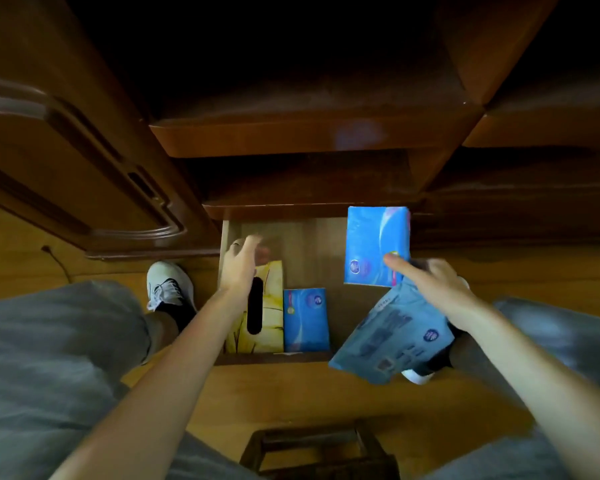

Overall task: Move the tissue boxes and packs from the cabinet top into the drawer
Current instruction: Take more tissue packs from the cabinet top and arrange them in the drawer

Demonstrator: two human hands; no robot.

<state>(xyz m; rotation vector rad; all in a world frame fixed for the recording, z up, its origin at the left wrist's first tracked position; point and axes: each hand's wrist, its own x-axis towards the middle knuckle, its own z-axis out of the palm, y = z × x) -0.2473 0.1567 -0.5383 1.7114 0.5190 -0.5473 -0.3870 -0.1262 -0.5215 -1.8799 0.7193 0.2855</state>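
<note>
The open drawer [309, 244] lies below me, pulled out from the wooden cabinet. Inside it a yellow tissue box [271, 327] lies along the left side, with a blue tissue pack [305, 320] beside it on the right. My left hand [239, 265] hovers above the far end of the yellow box, fingers apart, holding nothing. My right hand [430, 282] grips two blue tissue packs over the drawer's right edge: one [374, 244] held upright with its front showing, the other [392, 337] hanging tilted below my palm with its printed back showing.
A cabinet door [66, 168] stands open on the left. Closed drawers and the cabinet ledge [291, 136] overhang above the open drawer. My legs in grey trousers and white shoes [167, 282] flank the drawer. A dark wooden stool [319, 448] sits on the floor near me.
</note>
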